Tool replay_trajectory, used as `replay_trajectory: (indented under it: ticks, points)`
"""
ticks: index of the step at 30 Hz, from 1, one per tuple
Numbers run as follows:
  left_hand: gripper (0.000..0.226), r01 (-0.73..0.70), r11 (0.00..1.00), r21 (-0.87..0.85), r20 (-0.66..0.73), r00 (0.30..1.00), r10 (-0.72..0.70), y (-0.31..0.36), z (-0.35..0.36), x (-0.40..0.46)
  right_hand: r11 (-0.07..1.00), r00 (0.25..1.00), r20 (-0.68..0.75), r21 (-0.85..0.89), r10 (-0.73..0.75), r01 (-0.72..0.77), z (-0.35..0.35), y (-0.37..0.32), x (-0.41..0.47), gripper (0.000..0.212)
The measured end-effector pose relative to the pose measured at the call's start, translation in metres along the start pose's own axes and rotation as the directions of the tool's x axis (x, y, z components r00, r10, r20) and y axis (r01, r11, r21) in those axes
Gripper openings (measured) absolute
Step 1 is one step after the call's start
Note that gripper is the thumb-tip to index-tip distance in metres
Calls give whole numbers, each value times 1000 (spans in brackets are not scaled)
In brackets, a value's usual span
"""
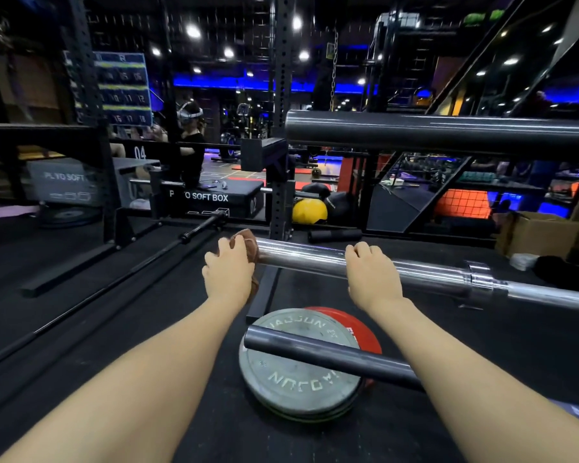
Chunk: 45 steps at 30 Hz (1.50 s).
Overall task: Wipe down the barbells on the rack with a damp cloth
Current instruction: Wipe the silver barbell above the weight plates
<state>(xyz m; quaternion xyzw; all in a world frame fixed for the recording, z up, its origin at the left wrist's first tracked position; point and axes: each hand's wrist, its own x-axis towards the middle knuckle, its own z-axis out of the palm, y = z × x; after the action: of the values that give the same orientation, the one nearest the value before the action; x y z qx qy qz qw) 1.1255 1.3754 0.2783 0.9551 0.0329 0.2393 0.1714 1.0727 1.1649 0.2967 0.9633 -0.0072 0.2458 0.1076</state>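
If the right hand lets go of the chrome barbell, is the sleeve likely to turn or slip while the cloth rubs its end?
The chrome barbell looks smooth and shiny, so it is probably slippery under bare fingers. Its round sleeve may turn when rubbed; the right hand gripping it likely steadies it. The brown cloth bunched in the left hand looks soft and floppy.

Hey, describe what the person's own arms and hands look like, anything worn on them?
Both forearms are bare to the frame edge: no sleeves, gloves, watch, bracelets or rings visible on the left hand or the right hand. No markings show. Fingernails are too small to judge.
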Motion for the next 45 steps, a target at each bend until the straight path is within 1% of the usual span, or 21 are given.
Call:
replay_trajectory:
  ticks: [2, 4, 6, 8, 10, 11, 12, 14, 15, 17, 19, 22, 24, 26, 28, 30, 33, 35, 37, 41, 45]
  points:
    - [46, 69, 992, -108, 80, 995, -61, -2, -4, -7, 999, 1000, 5, 41, -12, 12, -5, -1, -5, 44]
    - [39, -2, 947, -321, 87, 996, 32, 0, -9, -22, 995, 999, -8, 91, -41, 41, -12, -4, -11, 36]
    - [37, -81, 806, -587, 61, 988, 144, 13, -17, -41, 979, 999, 3, 198, -43, 41, -18, -7, -17, 32]
    - [39, -66, 624, -779, 65, 981, 184, 35, -25, -52, 889, 998, 53, 455, 20, -42, -23, -5, -21, 27]
    - [34, 9, 424, -905, 98, 977, 188, 57, -29, -57, 625, 987, 144, 765, 69, -156, -26, 2, -28, 15]
    - [31, 61, 332, -941, 129, 974, 188, 67, -30, -59, 409, 977, 201, 888, 63, -209, -31, 7, -34, 15]
    - [29, 116, 258, -959, 165, 970, 181, 77, -30, -60, 155, 960, 276, 948, 42, -280, -35, 14, -41, 19]
    - [31, 190, 160, -969, 216, 962, 169, 95, -27, -68, -311, 911, 399, 858, -99, -409, -44, 27, -56, 21]
    - [33, 213, 113, -970, 230, 958, 169, 105, -27, -74, -414, 905, 396, 805, -156, -424, -49, 34, -62, 20]
    - [31, 283, -14, -959, 277, 947, 162, 125, -27, -84, -464, 925, 326, 800, -197, -381, -56, 39, -71, 25]
    - [28, 389, -164, -907, 365, 918, 159, 143, -26, -89, -389, 951, 277, 867, -140, -310, -56, 39, -74, 41]
    - [36, 556, -320, -767, 488, 830, 272, 165, -25, -91, -154, 951, 250, 962, 181, -223, -57, 49, -76, 41]
    - [40, 622, -301, -723, 485, 767, 420, 180, -27, -86, -57, 909, 180, 984, 377, -171, -59, 66, -72, 40]
    - [41, 531, -136, -836, 427, 786, 447, 191, -27, -77, 194, 865, 3, 974, 502, -116, -63, 87, -65, 38]
    - [36, 210, 242, -947, 293, 872, 392, 190, -23, -61, 502, 849, -164, 855, 503, -133, -68, 100, -60, 41]
    - [32, -127, 586, -800, 148, 905, 398, 175, -12, -42, 700, 864, -217, 687, 454, -195, -56, 102, -53, 44]
    - [43, -430, 775, -462, 131, 831, 540, 143, 2, -20, 883, 937, -146, 405, 318, -236, -24, 87, -48, 49]
    - [55, -582, 776, -242, 146, 769, 622, 127, 4, -13, 934, 966, -112, 301, 235, -192, -8, 78, -49, 72]
    - [66, -679, 732, -53, 141, 721, 679, 115, 7, -5, 890, 953, -106, 399, 285, -222, -8, 77, -46, 83]
    - [70, -716, 692, 94, 153, 697, 700, 104, 11, 5, 628, 835, 93, 615, 542, -476, -20, 87, -20, 56]
    - [50, -738, 668, 94, 122, 674, 728, 103, 10, 4, 913, 917, -198, 296, 347, -282, 10, 74, -29, 38]
